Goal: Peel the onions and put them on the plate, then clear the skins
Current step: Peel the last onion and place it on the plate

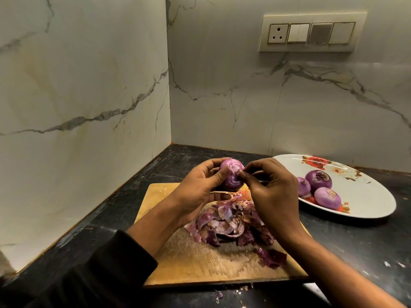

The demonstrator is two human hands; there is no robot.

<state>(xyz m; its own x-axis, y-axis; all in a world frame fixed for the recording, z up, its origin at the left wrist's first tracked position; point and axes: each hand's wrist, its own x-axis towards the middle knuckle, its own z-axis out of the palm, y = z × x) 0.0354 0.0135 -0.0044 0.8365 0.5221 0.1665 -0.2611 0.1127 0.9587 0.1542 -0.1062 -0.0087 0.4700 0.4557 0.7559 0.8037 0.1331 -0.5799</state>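
A few skin scraps (219, 294) lie on the dark desk (355, 247) just before the near edge of the wooden board (200, 263). On the board sits a heap of purple skins (231, 227), with one loose piece (273, 257) toward the near right corner. Both forearms reach over the board from below; the left one wears a dark sleeve (100, 270).

Above the far part of the board the left hand (198, 192) grips an onion (231, 174), fingers curled over its top and thumb pressed on its near side, so the onion sits in the fingertips, off the board. The right hand (273, 196) is just right of the onion and touches it: thumb and forefinger pinch a bit of skin at the onion's right face, the other fingers curled. What else it may hold I cannot tell.

Farther right, clear of the board, a white flowered plate (367, 196) rests on the desk. Three peeled onions (318, 180) lie together on its left half, touching one another.

Behind stand marble walls (89, 85) meeting in a corner, with a switch panel (311, 33) on the right wall.
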